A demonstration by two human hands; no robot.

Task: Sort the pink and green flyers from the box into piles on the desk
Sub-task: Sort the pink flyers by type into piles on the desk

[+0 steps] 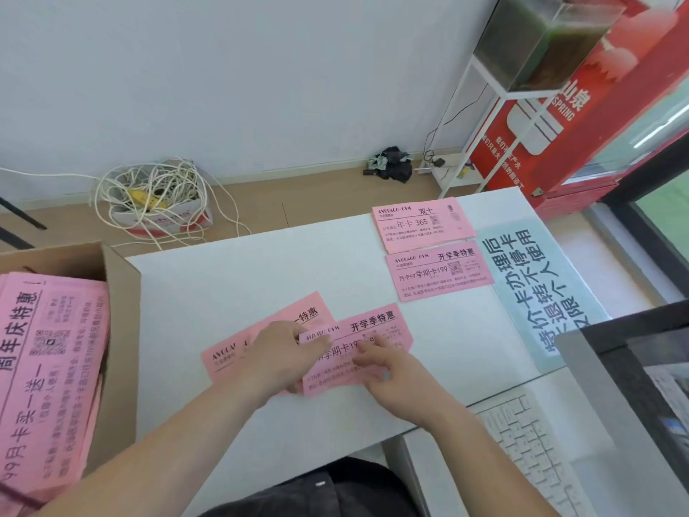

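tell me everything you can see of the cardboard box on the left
The cardboard box is plain brown card, open at the top, standing at the frame's left edge beside the white desk. Only its right wall and back rim show. A thick stack of pink flyers with black print fills it.

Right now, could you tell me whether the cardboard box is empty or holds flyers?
Holds flyers: a thick stack of pink flyers sits in the open cardboard box.

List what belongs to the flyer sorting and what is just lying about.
Job: box, boxed flyers, loose flyers, left hand, right hand, far pile, near pile, desk.
Lying about: keyboard, cord tangle, blue notice, tank, dark cloth.
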